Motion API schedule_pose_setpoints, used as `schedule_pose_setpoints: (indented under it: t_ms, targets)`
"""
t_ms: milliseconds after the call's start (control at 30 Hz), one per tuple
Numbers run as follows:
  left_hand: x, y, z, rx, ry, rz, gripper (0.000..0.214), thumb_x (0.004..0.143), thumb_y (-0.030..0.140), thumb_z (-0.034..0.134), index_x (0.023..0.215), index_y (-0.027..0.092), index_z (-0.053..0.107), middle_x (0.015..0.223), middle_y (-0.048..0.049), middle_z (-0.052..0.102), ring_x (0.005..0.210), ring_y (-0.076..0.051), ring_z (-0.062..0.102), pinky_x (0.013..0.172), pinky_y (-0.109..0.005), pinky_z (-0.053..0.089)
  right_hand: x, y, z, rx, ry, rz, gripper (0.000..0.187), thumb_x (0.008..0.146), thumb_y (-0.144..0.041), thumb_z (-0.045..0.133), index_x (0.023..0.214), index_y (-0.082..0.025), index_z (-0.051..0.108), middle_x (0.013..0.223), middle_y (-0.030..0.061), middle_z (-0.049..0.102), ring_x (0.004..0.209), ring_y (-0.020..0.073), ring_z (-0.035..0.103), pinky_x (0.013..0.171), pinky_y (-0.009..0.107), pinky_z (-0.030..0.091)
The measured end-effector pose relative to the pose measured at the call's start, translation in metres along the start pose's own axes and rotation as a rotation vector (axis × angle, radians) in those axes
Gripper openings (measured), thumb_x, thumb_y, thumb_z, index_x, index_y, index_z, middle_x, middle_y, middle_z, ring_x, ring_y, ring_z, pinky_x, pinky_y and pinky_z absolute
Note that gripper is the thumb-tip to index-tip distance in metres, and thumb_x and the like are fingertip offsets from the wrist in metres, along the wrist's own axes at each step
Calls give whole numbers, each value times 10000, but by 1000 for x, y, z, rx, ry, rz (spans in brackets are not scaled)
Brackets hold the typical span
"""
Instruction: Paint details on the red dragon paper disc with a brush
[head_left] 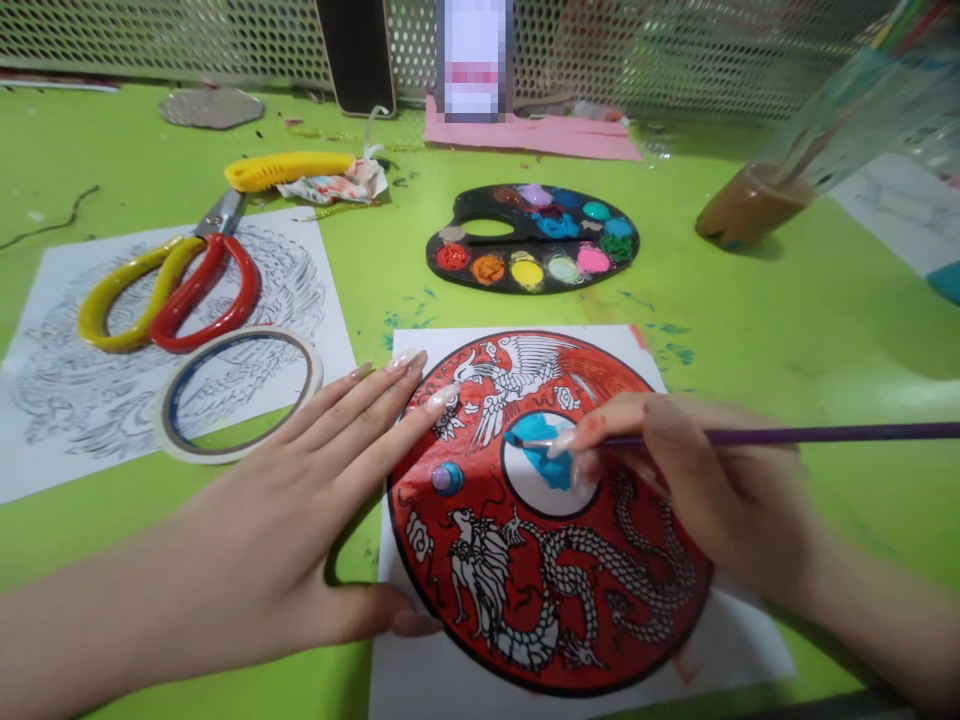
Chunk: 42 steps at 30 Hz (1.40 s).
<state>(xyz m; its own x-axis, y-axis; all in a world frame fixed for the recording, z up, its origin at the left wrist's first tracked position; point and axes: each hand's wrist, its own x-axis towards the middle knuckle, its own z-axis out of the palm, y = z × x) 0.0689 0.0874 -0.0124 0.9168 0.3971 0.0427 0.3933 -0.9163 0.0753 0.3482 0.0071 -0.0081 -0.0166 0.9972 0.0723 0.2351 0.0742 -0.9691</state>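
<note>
A white sheet (405,350) lies on the table under a large red disc (525,600) printed with a white phoenix and dragon. My left hand (285,510) rests flat on the sheet, its fingertips on the disc's left rim. My right hand (697,480) grips a thin purple paintbrush (780,435). The brush tip touches a wet blue patch (544,450) inside the white circle (547,490) at the disc's centre. A small blue and violet dot (448,478) sits just beside my left fingertips.
Beyond the sheet lies a black paint palette (532,275) with several colours. Red-and-yellow scissors (176,290) and a tape roll (240,395) sit on a line-drawing sheet (97,400). A tilted cup of brown water (750,205) stands at right on the green table (750,320).
</note>
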Motion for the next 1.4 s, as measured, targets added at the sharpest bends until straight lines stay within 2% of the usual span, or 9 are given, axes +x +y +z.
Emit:
schedule_pose_setpoints:
  t_ms: [167,300,433,567,667,933,1067,1233,1400]
  targets:
    - [-1,0,1,29,20,14,1064,800,775,466,1559,120,108,1626,-165,139,1465,-377,261,1147,-526,347,0,0,1,-8,105,69,378,968,-484,532,776,-225,727,672,-25,694,636,67,657,617,139,519]
    - [1,1,2,49,39,14,1038,817,787,412,1555,114,129,1613,-183,178,1452,-379,291,1119,-530,383,0,-1,1,-22,-14,-48,379,996,-456,492,806,-212,712,678,-22,688,646,48,649,597,114,499]
    - [2,2,2,57,58,10,1019,829,790,377,1553,116,132,1595,-201,229,1436,-385,325,1073,-544,428,0,-2,1,-36,71,36,407,986,-485,493,774,-215,711,663,-24,686,637,58,653,610,129,514]
    - [0,3,0,61,51,14,1028,824,796,378,1547,100,154,1585,-212,250,1428,-390,338,1064,-556,437,0,-2,0,-44,-61,-75,364,1005,-435,476,843,-210,711,691,-21,691,639,54,652,623,133,519]
    - [-2,2,0,53,46,13,1033,821,789,397,1552,110,133,1596,-199,226,1442,-384,312,1077,-559,427,-1,-2,0,-40,26,-13,379,995,-456,488,802,-218,711,674,-27,686,637,57,651,614,131,522]
    - [0,1,1,36,14,16,1050,812,776,449,1560,128,97,1625,-167,138,1471,-366,251,1129,-536,375,2,-3,0,-35,29,-14,417,989,-481,487,771,-199,705,647,-11,690,594,58,652,563,123,517]
    - [1,1,0,21,24,15,1037,820,770,436,1560,131,89,1618,-177,155,1461,-372,272,1115,-545,390,3,-3,1,-46,-64,-63,433,995,-476,476,779,-182,709,636,4,689,575,66,650,547,131,515]
    - [2,2,-1,-4,-5,7,1059,810,769,477,1564,151,65,1619,-171,146,1462,-379,263,1132,-553,368,0,-3,0,98,4,88,442,957,-522,523,747,-191,727,633,13,690,551,93,649,510,171,524]
    - [-1,3,1,-74,-5,-34,1057,806,778,493,1567,218,18,1622,-145,131,1470,-367,237,1162,-570,312,2,-3,-8,138,260,-85,390,986,-472,494,788,-250,747,636,-13,680,544,92,639,503,185,520]
